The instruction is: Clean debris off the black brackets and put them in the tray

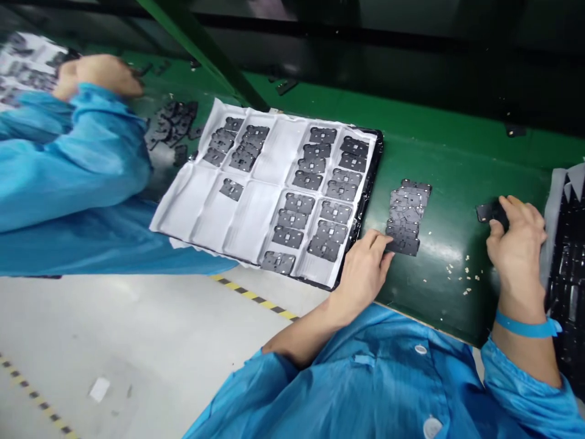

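Observation:
Several flat black plates (pixel 408 210) overlap in a column on the green table. My left hand (pixel 368 265) pinches the edge of the nearest plate (pixel 406 245), at the column's lower end. Over the table's right part, my right hand (pixel 518 238) grips another black plate (pixel 490 211) between thumb and fingers, apart from the column. Left of my left hand lies a tray (pixel 278 146) with a white compartmented liner, where similar black plates sit in many of the pockets.
Small pale bits (pixel 467 277) are scattered on the green table (pixel 450 235). A black tray (pixel 569 256) stands at the right edge. A green post (pixel 210 55) rises behind the lined tray. At left, a co-worker's hands (pixel 103 76) are near a plate pile (pixel 171 124).

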Available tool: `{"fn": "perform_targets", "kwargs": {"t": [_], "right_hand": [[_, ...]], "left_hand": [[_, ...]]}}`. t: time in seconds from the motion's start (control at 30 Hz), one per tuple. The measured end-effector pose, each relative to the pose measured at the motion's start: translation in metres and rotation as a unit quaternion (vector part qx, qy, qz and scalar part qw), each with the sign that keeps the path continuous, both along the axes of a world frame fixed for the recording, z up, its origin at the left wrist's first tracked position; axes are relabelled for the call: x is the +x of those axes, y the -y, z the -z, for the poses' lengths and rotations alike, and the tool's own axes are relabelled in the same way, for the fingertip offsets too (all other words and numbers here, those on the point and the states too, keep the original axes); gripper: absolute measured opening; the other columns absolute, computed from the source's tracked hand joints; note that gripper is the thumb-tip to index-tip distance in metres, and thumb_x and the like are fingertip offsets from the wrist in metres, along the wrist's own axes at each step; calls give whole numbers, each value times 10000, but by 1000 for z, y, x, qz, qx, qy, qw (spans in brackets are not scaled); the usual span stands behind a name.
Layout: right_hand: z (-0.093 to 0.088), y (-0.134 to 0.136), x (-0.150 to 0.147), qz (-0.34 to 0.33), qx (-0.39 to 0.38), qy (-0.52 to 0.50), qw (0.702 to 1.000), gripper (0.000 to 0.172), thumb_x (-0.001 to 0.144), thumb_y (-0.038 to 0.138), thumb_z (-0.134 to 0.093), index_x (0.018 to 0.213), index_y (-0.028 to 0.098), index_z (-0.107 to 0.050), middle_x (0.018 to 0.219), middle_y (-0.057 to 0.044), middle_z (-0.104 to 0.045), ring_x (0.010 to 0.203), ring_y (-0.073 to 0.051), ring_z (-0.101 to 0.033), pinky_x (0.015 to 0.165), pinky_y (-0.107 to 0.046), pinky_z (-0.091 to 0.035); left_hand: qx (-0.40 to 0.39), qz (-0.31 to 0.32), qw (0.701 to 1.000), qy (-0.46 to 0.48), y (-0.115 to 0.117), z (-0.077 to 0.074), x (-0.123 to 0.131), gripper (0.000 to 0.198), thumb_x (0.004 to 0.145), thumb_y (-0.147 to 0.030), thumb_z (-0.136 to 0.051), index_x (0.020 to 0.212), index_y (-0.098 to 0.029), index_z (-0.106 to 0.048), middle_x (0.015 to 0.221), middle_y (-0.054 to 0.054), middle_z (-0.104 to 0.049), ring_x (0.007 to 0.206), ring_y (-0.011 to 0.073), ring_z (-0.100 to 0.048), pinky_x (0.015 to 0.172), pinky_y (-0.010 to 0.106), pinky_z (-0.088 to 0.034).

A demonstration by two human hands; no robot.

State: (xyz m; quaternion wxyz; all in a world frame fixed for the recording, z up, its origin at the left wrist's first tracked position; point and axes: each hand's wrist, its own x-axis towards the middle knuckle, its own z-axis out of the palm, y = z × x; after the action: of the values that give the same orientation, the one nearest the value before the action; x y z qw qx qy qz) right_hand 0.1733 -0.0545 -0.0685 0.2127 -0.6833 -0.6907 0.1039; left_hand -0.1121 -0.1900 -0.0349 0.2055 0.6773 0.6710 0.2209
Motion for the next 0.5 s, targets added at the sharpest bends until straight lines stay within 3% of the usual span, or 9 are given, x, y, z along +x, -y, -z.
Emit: {"fn": "perform_targets", "kwargs": {"t": [0.13,0.27,0.4,0.5], "right_hand": [[-1,-2,4,0,6,-10,1000,512,882,238,-646,1384,197,-740,1438,-209,-660,1351,-437,-511,1119,-658,-373],[-2,-5,5,39,16,-9,999,529,797,209,-786,1325,180,-778,1305,-245,-629,1238,-438,-521,1061,-646,-387],[-10,2,2,33,52,-45,997,281,820,194,-749,1089,153,-821,1070,-198,-643,1051,-361,-587,981,-537,-473],[-27,23,-6,6,74,-94,993,160,900,225,-676,990,175,-799,962,-137,-666,915,-303,-634,902,-490,-528]], "left_hand": [[-7,4,999,-33,-2,5,5,224,1021,-151,-654,1240,-182,-688,1153,100,-690,1032,271,-716,942,420,-599],[-5,5,999,-52,-4,12,7,207,1024,-188,-669,1230,-188,-698,1142,96,-691,996,263,-710,916,409,-590],[16,-1,999,-41,-3,14,6,182,1034,-198,-653,1207,-181,-706,1111,96,-696,994,257,-709,907,393,-590],[51,1,998,38,-2,10,7,159,1063,-241,-620,1177,-177,-711,1092,101,-700,997,246,-703,923,391,-584]]}}
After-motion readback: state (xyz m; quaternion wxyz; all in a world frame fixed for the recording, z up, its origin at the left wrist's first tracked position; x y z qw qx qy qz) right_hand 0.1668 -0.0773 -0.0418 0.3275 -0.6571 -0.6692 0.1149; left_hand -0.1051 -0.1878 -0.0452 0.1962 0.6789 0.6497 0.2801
